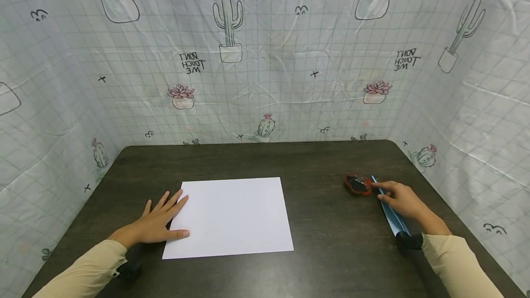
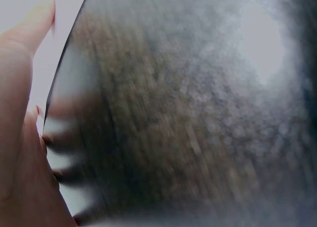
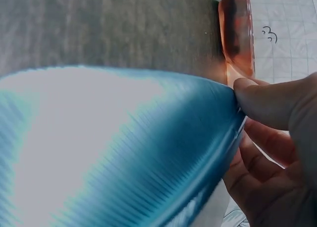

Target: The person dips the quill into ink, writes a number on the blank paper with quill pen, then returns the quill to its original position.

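Note:
A white sheet of paper (image 1: 229, 217) lies flat on the dark table. My left hand (image 1: 155, 224) rests on its left edge with spread fingers; in the left wrist view the thumb (image 2: 37, 24) lies over the white sheet. At the right, my right hand (image 1: 401, 199) pinches the edge of a blue translucent ruler (image 1: 391, 215). Close up, the ruler (image 3: 124, 138) shows fine ridges, with the thumb (image 3: 265, 100) at its edge. Just beyond the fingertips is a small red translucent object with a dark middle (image 1: 358, 185); its kind is unclear. The index fingertip reaches its right side.
The dark wooden table (image 1: 323, 229) has rounded far corners. A white grid-patterned cloth (image 1: 273, 31) printed with cacti hangs behind it and along both sides. Dark wrist straps (image 1: 407, 241) sit by the cream sleeves (image 1: 459, 261).

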Demonstrator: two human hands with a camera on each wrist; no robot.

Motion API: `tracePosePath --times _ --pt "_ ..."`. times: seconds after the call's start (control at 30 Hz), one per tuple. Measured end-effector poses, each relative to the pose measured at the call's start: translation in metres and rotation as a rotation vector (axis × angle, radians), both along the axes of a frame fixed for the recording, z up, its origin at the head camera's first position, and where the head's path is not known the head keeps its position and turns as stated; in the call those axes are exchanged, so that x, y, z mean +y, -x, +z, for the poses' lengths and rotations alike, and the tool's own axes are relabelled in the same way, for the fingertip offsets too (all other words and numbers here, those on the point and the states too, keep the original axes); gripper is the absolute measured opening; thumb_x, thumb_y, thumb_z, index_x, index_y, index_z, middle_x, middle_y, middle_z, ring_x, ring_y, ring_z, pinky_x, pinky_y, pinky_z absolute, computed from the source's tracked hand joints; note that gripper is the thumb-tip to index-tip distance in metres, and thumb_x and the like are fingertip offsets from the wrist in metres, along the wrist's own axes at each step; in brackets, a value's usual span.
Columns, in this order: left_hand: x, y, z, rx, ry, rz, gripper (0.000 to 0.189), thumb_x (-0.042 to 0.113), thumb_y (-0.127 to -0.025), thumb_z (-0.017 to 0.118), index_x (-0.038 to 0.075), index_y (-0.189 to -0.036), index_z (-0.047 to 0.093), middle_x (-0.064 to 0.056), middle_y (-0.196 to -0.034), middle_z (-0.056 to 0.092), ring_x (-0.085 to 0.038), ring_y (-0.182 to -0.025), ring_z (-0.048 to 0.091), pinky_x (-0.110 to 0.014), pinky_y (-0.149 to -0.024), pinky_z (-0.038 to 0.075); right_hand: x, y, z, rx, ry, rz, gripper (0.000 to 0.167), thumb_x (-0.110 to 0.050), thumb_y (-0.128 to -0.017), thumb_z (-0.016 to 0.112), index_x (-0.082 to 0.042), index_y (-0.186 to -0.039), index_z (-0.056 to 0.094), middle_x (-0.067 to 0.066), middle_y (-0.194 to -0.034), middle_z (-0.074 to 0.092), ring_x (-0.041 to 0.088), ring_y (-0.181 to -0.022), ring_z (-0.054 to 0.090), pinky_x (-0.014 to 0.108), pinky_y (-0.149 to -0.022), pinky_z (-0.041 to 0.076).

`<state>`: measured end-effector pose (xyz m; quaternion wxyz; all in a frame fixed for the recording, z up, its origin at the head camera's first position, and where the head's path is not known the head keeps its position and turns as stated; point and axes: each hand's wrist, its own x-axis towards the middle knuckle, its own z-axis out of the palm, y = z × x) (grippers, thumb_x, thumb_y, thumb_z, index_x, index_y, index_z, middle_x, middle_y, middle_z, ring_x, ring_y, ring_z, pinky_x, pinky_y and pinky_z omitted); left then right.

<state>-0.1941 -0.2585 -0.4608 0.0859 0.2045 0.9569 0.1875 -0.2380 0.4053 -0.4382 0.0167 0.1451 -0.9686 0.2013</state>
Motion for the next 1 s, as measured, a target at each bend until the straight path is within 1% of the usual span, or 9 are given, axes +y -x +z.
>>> tracePosePath --times 0.2,0.3,0.4,0.57,0.7,0.8,0.9,0.93,1.0 --pt "-0.0001 0.0003 -0.0006 0.0 0.004 0.003 0.098 0.062 -0.08 0.065 0.011 -0.153 0.023 -0.015 -0.16 0.01 -0.05 -0.142 0.003 -0.079 -0.098 -0.004 0.0028 0.0025 -0.0002 -0.065 0.071 -0.015 0.04 -0.005 -0.09 0.064 0.003 -0.128 0.058 -0.005 -0.06 0.038 0.004 -0.047 0.033 0.025 -0.044 0.032" --pt "0.0001 0.0002 -0.0006 0.0 0.008 0.006 0.098 0.063 -0.08 0.065 0.012 -0.153 0.024 -0.015 -0.16 0.01 -0.05 -0.142 0.004 -0.079 -0.098 -0.004 0.0039 0.0024 -0.0004 -0.089 0.1 -0.026 0.04 -0.006 -0.09 0.064 0.003 -0.129 0.058 -0.008 -0.055 0.032 0.004 -0.046 0.03 0.024 -0.043 0.031" --pt "0.0001 0.0 -0.0009 0.002 0.008 0.006 0.099 0.063 -0.08 0.065 0.012 -0.153 0.024 -0.015 -0.16 0.011 -0.05 -0.142 0.004 -0.079 -0.098 -0.003 0.0037 0.0015 0.0001 -0.104 0.119 -0.044 0.041 -0.009 -0.09 0.066 0.004 -0.128 0.058 -0.007 -0.057 0.037 0.004 -0.047 0.033 0.024 -0.044 0.032" --pt "-0.0002 0.0003 -0.0015 0.007 0.01 0.005 0.099 0.062 -0.079 0.065 0.012 -0.153 0.024 -0.016 -0.16 0.011 -0.051 -0.142 0.004 -0.079 -0.098 -0.003 0.0027 -0.0001 0.0004 -0.116 0.146 -0.068 0.043 -0.014 -0.09 0.068 0.005 -0.128 0.058 0.0 -0.068 0.051 0.005 -0.05 0.039 0.024 -0.046 0.035" --pt "-0.0005 0.0009 -0.0019 0.009 0.015 0.006 0.099 0.063 -0.079 0.064 0.012 -0.153 0.024 -0.015 -0.16 0.011 -0.05 -0.142 0.004 -0.079 -0.098 -0.003 0.0036 -0.0005 0.0001 -0.114 0.181 -0.076 0.044 -0.017 -0.091 0.067 0.006 -0.127 0.058 0.003 -0.072 0.054 0.005 -0.051 0.04 0.024 -0.045 0.034" --pt "-0.0009 0.0013 -0.0023 0.006 0.017 0.007 0.099 0.063 -0.079 0.064 0.013 -0.154 0.024 -0.015 -0.16 0.011 -0.05 -0.142 0.004 -0.079 -0.098 -0.003 0.0046 -0.0002 -0.0007 -0.098 0.217 -0.07 0.044 -0.017 -0.092 0.065 0.008 -0.127 0.056 0.017 -0.086 0.062 0.003 -0.056 0.045 0.023 -0.048 0.038" --pt "-0.0008 0.0019 -0.0021 -0.001 0.018 0.009 0.099 0.063 -0.079 0.064 0.013 -0.154 0.024 -0.015 -0.16 0.01 -0.05 -0.142 0.004 -0.079 -0.098 -0.004 0.0059 0.0007 -0.0018 -0.078 0.256 -0.056 0.044 -0.018 -0.095 0.062 0.01 -0.128 0.055 0.034 -0.113 0.059 -0.004 -0.069 0.054 0.02 -0.057 0.046" --pt "-0.0007 0.0021 -0.0018 -0.003 0.018 0.011 0.099 0.064 -0.079 0.064 0.013 -0.154 0.024 -0.015 -0.16 0.01 -0.05 -0.142 0.004 -0.079 -0.098 -0.004 0.0063 0.0009 -0.0022 -0.068 0.269 -0.05 0.044 -0.018 -0.095 0.062 0.01 -0.128 0.055 0.036 -0.122 0.055 -0.006 -0.076 0.056 0.019 -0.061 0.048" --pt "-0.0004 0.0022 -0.0012 -0.007 0.019 0.012 0.099 0.064 -0.079 0.064 0.013 -0.154 0.024 -0.015 -0.16 0.01 -0.05 -0.142 0.003 -0.079 -0.098 -0.004 0.0073 0.0013 -0.0031 -0.05 0.281 -0.048 0.043 -0.019 -0.097 0.059 0.01 -0.128 0.055 0.037 -0.126 0.053 -0.012 -0.084 0.055 0.017 -0.066 0.049"
